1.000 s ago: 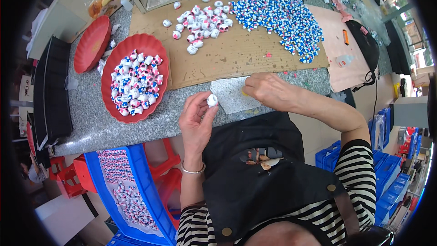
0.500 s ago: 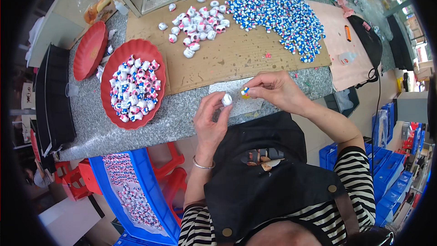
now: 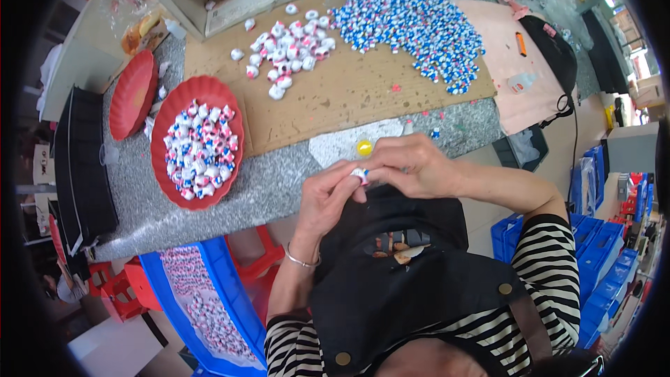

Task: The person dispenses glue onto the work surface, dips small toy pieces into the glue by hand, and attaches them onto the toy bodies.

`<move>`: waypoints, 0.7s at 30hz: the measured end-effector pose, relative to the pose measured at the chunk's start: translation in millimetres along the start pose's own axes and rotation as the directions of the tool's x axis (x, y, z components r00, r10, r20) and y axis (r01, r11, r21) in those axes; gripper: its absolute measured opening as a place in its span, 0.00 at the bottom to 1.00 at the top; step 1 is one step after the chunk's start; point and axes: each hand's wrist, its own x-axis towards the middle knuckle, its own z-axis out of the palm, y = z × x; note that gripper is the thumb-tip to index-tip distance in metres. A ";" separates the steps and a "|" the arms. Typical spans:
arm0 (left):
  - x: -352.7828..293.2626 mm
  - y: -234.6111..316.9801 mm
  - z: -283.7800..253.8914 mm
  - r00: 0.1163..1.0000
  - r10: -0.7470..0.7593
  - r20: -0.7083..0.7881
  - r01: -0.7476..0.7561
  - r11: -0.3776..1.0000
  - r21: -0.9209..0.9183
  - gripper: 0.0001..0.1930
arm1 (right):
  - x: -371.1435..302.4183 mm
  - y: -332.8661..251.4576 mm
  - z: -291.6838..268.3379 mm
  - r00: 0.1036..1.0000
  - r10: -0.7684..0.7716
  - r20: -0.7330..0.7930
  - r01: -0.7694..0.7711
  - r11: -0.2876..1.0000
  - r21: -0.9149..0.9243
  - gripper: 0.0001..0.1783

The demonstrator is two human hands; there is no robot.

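Observation:
In front of my apron, my left hand (image 3: 328,197) is closed, its fingertips around a small white figurine piece (image 3: 359,172). My right hand (image 3: 412,166) pinches against the same spot, and a bit of a small blue piece (image 3: 366,175) shows between the fingertips. The fingers partly cover both pieces. Just beyond the hands, a round yellow dish or cap (image 3: 363,147) rests on a white sheet (image 3: 328,146) at the counter's near edge. One loose blue-and-white piece (image 3: 435,134) lies right of the sheet.
White-and-pink pieces (image 3: 293,47) and a big spread of small blue-and-white pieces (image 3: 412,24) cover parts of the cardboard (image 3: 342,94). A red scalloped bowl (image 3: 162,141) holds assembled pieces; another red bowl (image 3: 132,94) stands behind. A blue crate (image 3: 227,276) sits below left.
My right hand has left the yellow dish and moved down-left with the blue piece. Both hands now meet at the white figurine piece. The surroundings shift slightly in view.

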 end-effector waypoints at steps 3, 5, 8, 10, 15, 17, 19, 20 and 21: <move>-0.4 -9.7 0.8 0.996 -0.051 -0.073 0.041 0.991 -0.126 0.13 | 4.3 6.7 3.6 0.999 0.040 0.007 -0.040 0.999 0.034 0.07; -0.5 2.0 -2.6 0.997 -0.054 -0.057 0.056 0.998 0.033 0.13 | 7.8 14.6 1.0 0.986 0.104 0.127 -0.130 0.968 0.216 0.08; -9.3 23.0 -32.3 0.963 0.126 -0.238 -0.047 0.948 0.314 0.11 | 2.4 40.7 -15.9 0.993 0.082 -0.087 -0.084 0.996 -0.017 0.09; -19.5 45.4 -67.2 0.853 0.283 -0.437 -0.058 0.886 0.461 0.11 | -2.4 75.4 -50.2 0.968 0.074 -0.241 -0.148 0.941 -0.306 0.09; -26.1 75.5 -123.5 0.634 0.672 -0.383 0.302 0.241 0.922 0.24 | -4.4 107.2 -92.2 0.920 0.055 -0.389 -0.269 0.810 -0.521 0.09; -4.3 68.0 -103.4 0.660 0.668 -0.343 0.133 0.345 0.929 0.18 | 6.5 109.2 -93.8 0.934 0.021 -0.356 -0.233 0.792 -0.565 0.06; 23.6 51.6 -76.3 0.827 0.437 -0.354 0.055 0.564 0.824 0.15 | 23.5 125.1 -82.9 0.982 0.041 -0.182 -0.152 0.742 -0.653 0.05; 43.3 38.9 -69.8 0.843 0.459 -0.280 0.004 0.515 0.857 0.15 | 23.7 127.5 -80.0 0.993 0.040 -0.115 -0.110 0.700 -0.705 0.04; 62.5 31.2 -69.5 0.854 0.475 -0.210 -0.037 0.460 0.887 0.15 | 25.7 124.1 -80.6 0.996 0.047 -0.082 -0.092 0.659 -0.746 0.05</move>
